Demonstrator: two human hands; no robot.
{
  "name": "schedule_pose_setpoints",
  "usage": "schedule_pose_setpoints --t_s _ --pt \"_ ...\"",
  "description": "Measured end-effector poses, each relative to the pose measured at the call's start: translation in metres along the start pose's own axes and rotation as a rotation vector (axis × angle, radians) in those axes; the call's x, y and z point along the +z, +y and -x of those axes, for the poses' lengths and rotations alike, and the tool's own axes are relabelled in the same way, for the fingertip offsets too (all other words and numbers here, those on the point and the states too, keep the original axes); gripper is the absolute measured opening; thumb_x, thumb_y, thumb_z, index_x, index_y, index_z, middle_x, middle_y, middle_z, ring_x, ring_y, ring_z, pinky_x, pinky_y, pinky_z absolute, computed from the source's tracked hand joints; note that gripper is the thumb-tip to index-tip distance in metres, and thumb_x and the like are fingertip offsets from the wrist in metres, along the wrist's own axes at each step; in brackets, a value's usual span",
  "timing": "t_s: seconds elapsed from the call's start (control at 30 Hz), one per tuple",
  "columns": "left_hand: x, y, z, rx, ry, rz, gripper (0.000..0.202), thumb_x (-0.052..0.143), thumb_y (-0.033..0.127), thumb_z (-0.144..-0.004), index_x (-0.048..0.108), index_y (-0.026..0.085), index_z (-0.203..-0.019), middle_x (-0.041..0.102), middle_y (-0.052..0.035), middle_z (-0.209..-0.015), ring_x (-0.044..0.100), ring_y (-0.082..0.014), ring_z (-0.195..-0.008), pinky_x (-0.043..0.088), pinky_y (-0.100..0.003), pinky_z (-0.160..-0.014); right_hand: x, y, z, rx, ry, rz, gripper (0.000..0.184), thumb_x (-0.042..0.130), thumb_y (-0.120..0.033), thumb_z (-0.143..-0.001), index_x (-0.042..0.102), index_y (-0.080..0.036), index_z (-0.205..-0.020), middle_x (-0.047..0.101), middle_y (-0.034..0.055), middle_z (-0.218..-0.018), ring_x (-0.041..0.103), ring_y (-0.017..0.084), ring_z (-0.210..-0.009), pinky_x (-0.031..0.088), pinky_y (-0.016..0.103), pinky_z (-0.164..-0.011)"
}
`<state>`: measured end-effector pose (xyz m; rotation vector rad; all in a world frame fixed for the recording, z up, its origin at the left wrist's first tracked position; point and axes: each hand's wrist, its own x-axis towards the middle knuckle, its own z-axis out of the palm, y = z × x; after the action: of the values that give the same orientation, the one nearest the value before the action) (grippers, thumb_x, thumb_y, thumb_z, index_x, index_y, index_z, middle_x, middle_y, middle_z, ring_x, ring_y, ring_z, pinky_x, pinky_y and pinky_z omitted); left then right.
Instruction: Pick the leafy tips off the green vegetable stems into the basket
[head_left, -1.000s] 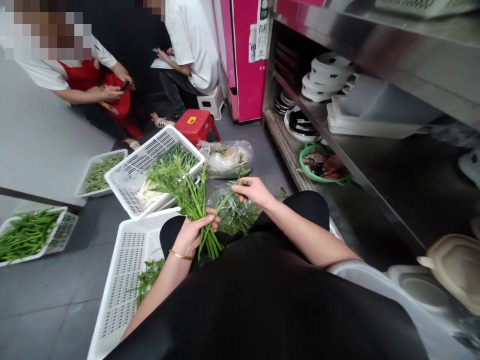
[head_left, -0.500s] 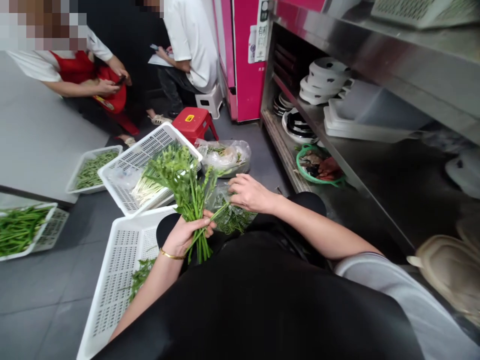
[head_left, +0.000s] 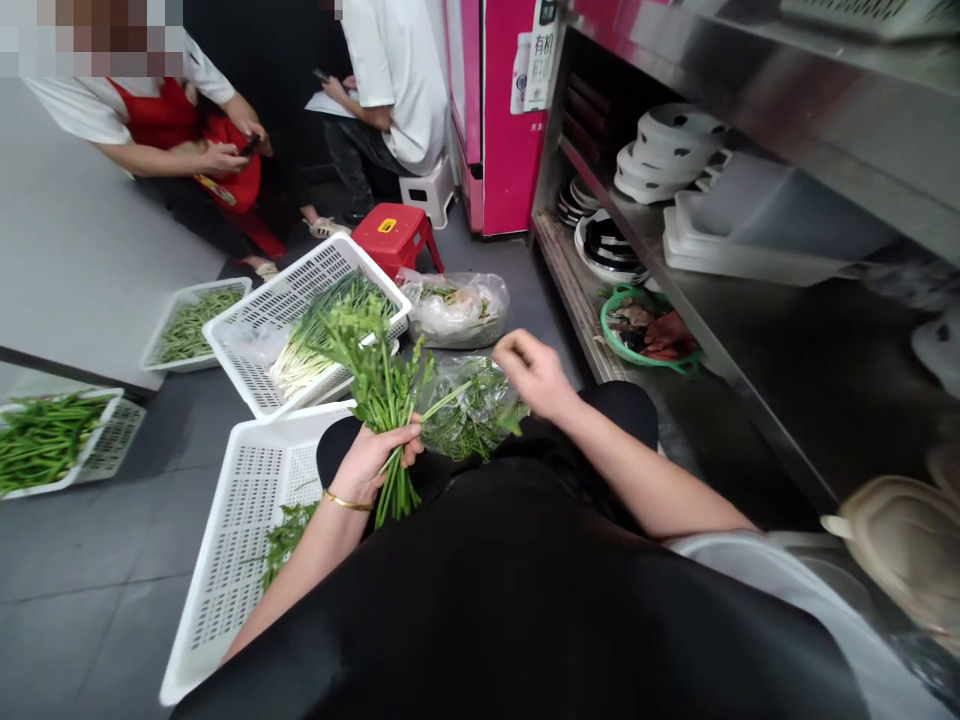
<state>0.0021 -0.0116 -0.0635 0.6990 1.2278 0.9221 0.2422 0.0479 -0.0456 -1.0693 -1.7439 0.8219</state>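
My left hand (head_left: 373, 462), with a gold bracelet on the wrist, is closed round the stems of a bunch of leafy green herbs (head_left: 379, 385) that stands upright over my lap. My right hand (head_left: 534, 370) is raised above a clear plastic bag of green trimmings (head_left: 469, 410) on the floor. Its fingers are curled together, and I cannot see whether anything is in them. One thin stem slants from the bunch towards the bag. A white slotted basket (head_left: 240, 540) lies at my left knee with a few greens in it.
A second white basket (head_left: 300, 305) holds scallions. Two trays of green beans (head_left: 191, 325) (head_left: 52, 440) sit at left. A red stool (head_left: 396, 235), another plastic bag (head_left: 457, 308) and a pink cabinet (head_left: 504, 120) lie ahead. Steel shelves (head_left: 750, 330) with plates stand at right. Two people sit beyond, holding phones.
My right hand has let go of the stem it was pulling from the bunch and has lifted up and to the right. The bunch stays in my left hand.
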Motion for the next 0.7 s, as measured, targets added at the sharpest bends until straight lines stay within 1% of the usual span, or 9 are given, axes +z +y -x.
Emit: schedule_pose_setpoints --t_s 0.07,0.13,0.23,0.3,0.4,0.5,0.57,0.6,0.7 --pt "0.004 -0.001 -0.001 -0.010 -0.009 -0.014 0.025 0.076 0.019 -0.058 0.064 0.009 -0.077 0.060 -0.0016 -0.046 0.051 -0.0095 -0.035 0.039 -0.017 -0.033 0.010 -0.013 0.005 -0.249 -0.285 0.344 0.027 0.042 -0.040 -0.090 0.054 -0.016 -0.089 0.060 0.0077 -0.085 0.056 0.016 -0.076 0.041 0.026 -0.065" --pt "0.008 -0.001 -0.002 -0.018 -0.026 -0.017 0.023 0.076 0.020 -0.058 0.064 0.009 -0.074 0.059 -0.0014 -0.045 0.050 -0.0093 -0.033 0.037 -0.017 -0.032 0.022 -0.019 0.008 -0.402 -0.509 0.621 0.025 0.037 -0.030 -0.092 0.056 -0.013 -0.093 0.060 0.0102 -0.085 0.056 0.016 -0.070 0.039 0.026 -0.059" --pt "0.008 -0.003 -0.001 -0.047 -0.070 -0.019 0.020 0.075 0.022 -0.061 0.064 0.009 -0.071 0.057 0.0001 -0.043 0.047 -0.0077 -0.032 0.033 -0.016 -0.031 0.036 -0.015 0.010 -0.460 -0.630 0.773 0.025 0.034 -0.016 -0.091 0.059 -0.013 -0.092 0.061 0.0107 -0.083 0.055 0.015 -0.064 0.035 0.025 -0.052" --pt "0.005 -0.005 0.000 -0.048 -0.126 -0.024 0.019 0.074 0.023 -0.062 0.063 0.009 -0.070 0.054 0.0017 -0.042 0.045 -0.0064 -0.032 0.032 -0.016 -0.031 0.040 -0.009 0.011 -0.446 -0.645 0.622 0.023 0.040 -0.018 -0.089 0.061 -0.013 -0.086 0.062 0.0092 -0.080 0.056 0.014 -0.065 0.036 0.024 -0.053" --pt "0.001 -0.009 0.003 -0.015 -0.198 -0.048 0.018 0.073 0.023 -0.064 0.063 0.010 -0.071 0.052 0.0030 -0.041 0.043 -0.0060 -0.033 0.032 -0.017 -0.034 0.033 0.000 0.011 -0.261 -0.494 0.111 0.024 0.049 -0.032 -0.087 0.064 -0.015 -0.080 0.062 0.0041 -0.074 0.054 0.011 -0.063 0.039 0.022 -0.056" --pt "-0.001 -0.008 0.004 -0.010 -0.169 -0.063 0.020 0.074 0.024 -0.064 0.063 0.010 -0.073 0.053 0.0024 -0.042 0.044 -0.0064 -0.034 0.032 -0.017 -0.034 0.009 0.012 0.006 0.077 -0.057 -0.336 0.033 0.046 -0.047 -0.086 0.062 -0.018 -0.080 0.056 -0.0018 -0.065 0.040 0.006 -0.046 0.033 0.020 -0.046" --pt "0.001 -0.004 0.003 -0.042 -0.137 -0.062 0.022 0.074 0.026 -0.064 0.064 0.009 -0.073 0.059 -0.0013 -0.049 0.049 -0.0083 -0.039 0.036 -0.018 -0.036 -0.012 0.018 0.001 0.178 0.127 -0.431 0.034 0.047 -0.049 -0.084 0.061 -0.019 -0.080 0.055 -0.0024 -0.067 0.038 0.005 -0.045 0.033 0.019 -0.045" --pt "0.002 -0.001 0.002 -0.056 -0.132 -0.057 0.023 0.074 0.027 -0.064 0.065 0.009 -0.075 0.062 -0.0037 -0.056 0.053 -0.0101 -0.044 0.039 -0.019 -0.038 -0.022 0.020 0.000 0.167 0.123 -0.411 0.032 0.050 -0.048 -0.083 0.061 -0.018 -0.079 0.057 -0.0010 -0.072 0.043 0.006 -0.050 0.036 0.020 -0.049" --pt "0.007 0.004 -0.002 -0.064 -0.163 -0.054 0.025 0.076 0.026 -0.063 0.068 0.010 -0.080 0.068 -0.0071 -0.072 0.060 -0.0139 -0.057 0.046 -0.022 -0.046 -0.039 0.016 -0.004 0.071 -0.057 -0.221 0.029 0.048 -0.042 -0.086 0.058 -0.017 -0.077 0.061 0.0025 -0.082 0.055 0.010 -0.070 0.043 0.023 -0.064"
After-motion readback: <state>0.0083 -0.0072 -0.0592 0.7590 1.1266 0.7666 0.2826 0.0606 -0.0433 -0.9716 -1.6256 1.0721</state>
